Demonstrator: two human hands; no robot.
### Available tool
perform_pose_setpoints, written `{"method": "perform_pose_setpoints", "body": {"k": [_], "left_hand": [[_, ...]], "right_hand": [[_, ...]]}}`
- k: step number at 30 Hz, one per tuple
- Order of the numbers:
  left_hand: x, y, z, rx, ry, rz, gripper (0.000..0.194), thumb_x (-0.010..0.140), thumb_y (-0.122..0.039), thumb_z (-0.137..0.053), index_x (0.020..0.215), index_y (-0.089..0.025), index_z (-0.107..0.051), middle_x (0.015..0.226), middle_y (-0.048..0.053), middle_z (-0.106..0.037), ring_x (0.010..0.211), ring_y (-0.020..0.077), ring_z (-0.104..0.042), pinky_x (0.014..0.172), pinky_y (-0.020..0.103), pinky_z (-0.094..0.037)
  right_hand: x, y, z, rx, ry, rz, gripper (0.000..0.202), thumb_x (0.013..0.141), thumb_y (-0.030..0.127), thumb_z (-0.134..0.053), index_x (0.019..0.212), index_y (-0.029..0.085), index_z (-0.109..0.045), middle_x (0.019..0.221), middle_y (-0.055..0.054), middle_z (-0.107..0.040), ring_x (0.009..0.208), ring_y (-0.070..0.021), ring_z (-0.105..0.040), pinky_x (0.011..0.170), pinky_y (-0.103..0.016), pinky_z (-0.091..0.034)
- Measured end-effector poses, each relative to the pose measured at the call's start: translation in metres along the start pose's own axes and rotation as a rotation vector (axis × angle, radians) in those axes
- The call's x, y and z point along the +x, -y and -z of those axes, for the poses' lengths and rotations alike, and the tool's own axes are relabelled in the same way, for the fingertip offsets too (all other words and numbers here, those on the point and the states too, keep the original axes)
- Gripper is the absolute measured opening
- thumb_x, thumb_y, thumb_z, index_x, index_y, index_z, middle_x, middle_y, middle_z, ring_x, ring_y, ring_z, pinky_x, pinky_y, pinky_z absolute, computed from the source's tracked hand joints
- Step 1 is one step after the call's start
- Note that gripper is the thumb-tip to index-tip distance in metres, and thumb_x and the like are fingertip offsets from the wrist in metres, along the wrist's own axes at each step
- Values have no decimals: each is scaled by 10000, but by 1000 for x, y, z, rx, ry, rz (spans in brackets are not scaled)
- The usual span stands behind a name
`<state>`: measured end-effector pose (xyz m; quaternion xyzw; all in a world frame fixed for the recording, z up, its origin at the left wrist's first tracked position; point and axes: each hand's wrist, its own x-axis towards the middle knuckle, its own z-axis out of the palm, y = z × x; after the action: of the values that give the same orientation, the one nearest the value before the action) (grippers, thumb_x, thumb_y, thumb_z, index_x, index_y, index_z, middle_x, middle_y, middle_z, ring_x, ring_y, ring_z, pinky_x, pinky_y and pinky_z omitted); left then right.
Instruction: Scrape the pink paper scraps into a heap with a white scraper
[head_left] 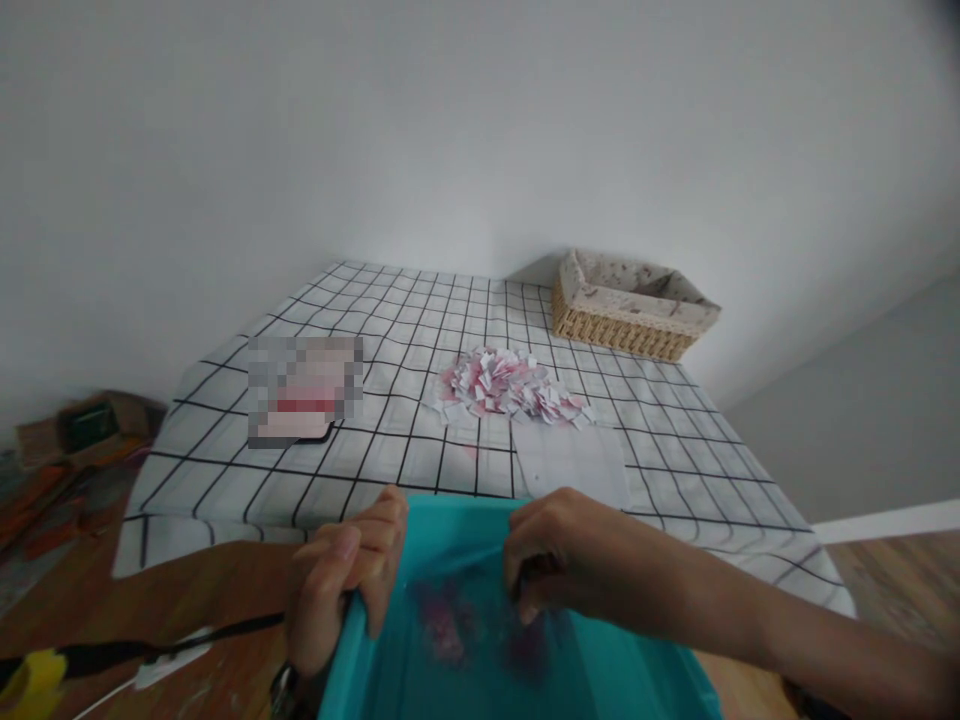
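A teal plastic bin (450, 510) stands close to me, at the table's near edge. My left hand (349, 570) is closed around its left rim, thumb on the outside. Over the inside of the bin, my right hand (551, 555) has its fingers curled in; what they pinch, if anything, is hidden. Below it lie blurred reddish bits (446, 630), too smeared to name. On the table beyond the bin is a heap of small torn paper pieces (499, 385), white and pink. A white sheet of paper (574, 465) lies between the heap and the bin.
A checked cloth covers the table (405, 385), which backs onto a white wall. At the back right sits a lined wicker basket (630, 310). A phone (311, 438), mostly pixelated, lies on the left. A cardboard box (90, 425) and a dark strap (225, 632) are lower left.
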<state>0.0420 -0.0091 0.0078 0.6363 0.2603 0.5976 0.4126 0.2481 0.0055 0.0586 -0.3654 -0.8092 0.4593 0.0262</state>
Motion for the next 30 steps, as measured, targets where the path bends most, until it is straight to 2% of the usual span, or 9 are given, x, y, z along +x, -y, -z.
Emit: {"method": "perform_pose_setpoints", "body": {"k": [3, 5, 8, 10, 13, 18, 24, 27, 30], "left_hand": [[-3, 5, 1, 10, -20, 22, 580, 936, -204, -189, 379, -165, -345, 327, -33, -400, 353, 118, -383, 624, 356, -370], [-4, 8, 3, 20, -5, 5, 589, 935, -200, -179, 373, -172, -351, 319, -32, -419, 349, 125, -407, 611, 354, -383], [-3, 9, 6, 71, 15, -4, 588, 932, -234, -204, 365, -177, -348, 310, -32, -433, 333, 127, -424, 609, 349, -411], [-2, 9, 8, 95, 20, 10, 581, 928, -250, -225, 365, -177, -348, 309, -32, -432, 327, 123, -429, 603, 342, -422], [-1, 8, 8, 69, 11, 3, 573, 928, -231, -216, 371, -172, -339, 315, -30, -423, 342, 119, -424, 595, 334, -412], [-2, 11, 4, 1, -29, -11, 577, 921, -183, -179, 366, -174, -338, 316, -28, -373, 344, 126, -374, 647, 363, -379], [-3, 10, 1, -21, -8, 43, 591, 928, -213, -184, 365, -170, -360, 329, -20, -393, 369, 126, -384, 626, 357, -362], [-3, 10, 2, -25, -20, 36, 595, 927, -227, -199, 356, -168, -356, 325, -13, -386, 381, 130, -383, 641, 361, -365], [-4, 12, 3, -28, -19, 24, 588, 927, -226, -204, 360, -168, -351, 317, -16, -373, 370, 128, -365, 622, 357, -361]], "right_hand": [[-3, 4, 6, -5, -36, 52, 220, 751, 38, -553, 771, 183, -717, 753, -3, -639, 665, -90, -590, 621, -183, -453], [-3, 4, 14, 88, -95, -24, 242, 738, 17, -524, 760, 168, -711, 719, -5, -635, 610, -85, -591, 577, -181, -461], [2, -1, 29, 292, -241, -164, 119, 736, 91, -566, 716, 145, -670, 609, 17, -606, 503, -70, -565, 488, -167, -447], [6, -5, 35, 372, -310, -174, 46, 722, 169, -625, 687, 144, -642, 559, 34, -581, 456, -59, -532, 449, -158, -423], [12, -6, 29, 397, -252, -155, 66, 722, 194, -633, 676, 147, -624, 547, 40, -571, 421, -50, -508, 413, -152, -398], [10, 1, 10, 320, -101, -102, 120, 762, 104, -538, 796, 158, -640, 637, 24, -602, 488, -64, -569, 469, -163, -442], [3, 1, 9, 164, -168, -63, 122, 728, 235, -677, 829, 182, -632, 550, 65, -531, 486, -63, -495, 447, -154, -352], [3, -1, 9, 207, -128, -63, 111, 735, 272, -680, 740, 166, -648, 568, 46, -566, 508, -64, -507, 479, -163, -371], [6, -3, 11, 250, -130, -87, 158, 700, 295, -714, 755, 160, -654, 553, 53, -558, 491, -60, -490, 459, -160, -355]]}}
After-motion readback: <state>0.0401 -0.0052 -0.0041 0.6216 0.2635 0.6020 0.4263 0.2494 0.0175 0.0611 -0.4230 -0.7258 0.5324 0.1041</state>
